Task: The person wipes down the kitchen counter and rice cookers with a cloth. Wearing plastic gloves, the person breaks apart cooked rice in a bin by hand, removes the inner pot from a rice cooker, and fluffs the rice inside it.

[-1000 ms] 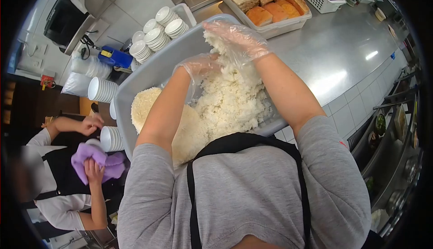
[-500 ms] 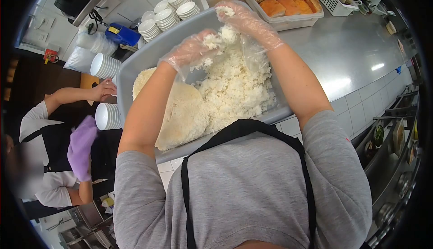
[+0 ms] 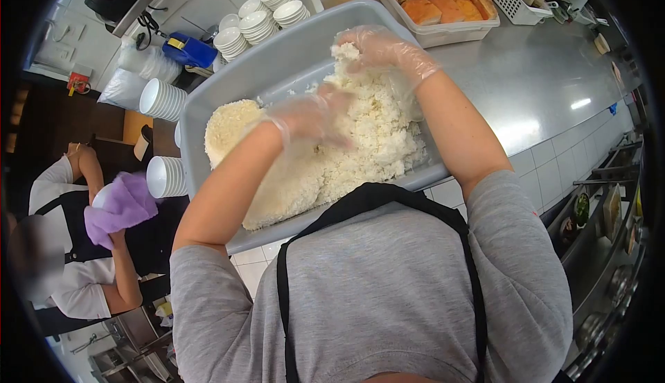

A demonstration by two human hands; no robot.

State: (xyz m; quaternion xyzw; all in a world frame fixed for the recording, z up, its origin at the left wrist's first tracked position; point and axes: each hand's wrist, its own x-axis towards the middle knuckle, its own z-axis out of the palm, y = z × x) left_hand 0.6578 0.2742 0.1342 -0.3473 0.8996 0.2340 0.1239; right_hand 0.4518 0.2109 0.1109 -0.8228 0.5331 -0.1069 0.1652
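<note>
A large grey tub (image 3: 277,61) holds cooked white rice. Loose, crumbled rice (image 3: 377,133) fills its right part, while a compacted slab of rice (image 3: 232,125) with a smooth face lies at the left. My left hand (image 3: 312,116), in a clear plastic glove, is over the middle of the rice, fingers spread and somewhat blurred by motion. At the tub's far right end, my right hand (image 3: 388,51), gloved too, has its fingers curled round a clump of rice (image 3: 345,52).
Stacked small white dishes (image 3: 256,26) stand beyond the tub, with white bowls (image 3: 164,99) to its left. A container of browned cake-like blocks (image 3: 443,10) sits at the back right on the steel counter (image 3: 512,85). At left, a co-worker holds a purple cloth (image 3: 123,208) round a white dish.
My left hand has dropped from the far side toward the middle of the rice, and its fingers have spread. My right hand has shifted slightly nearer. The co-worker's hands have come together at the cloth.
</note>
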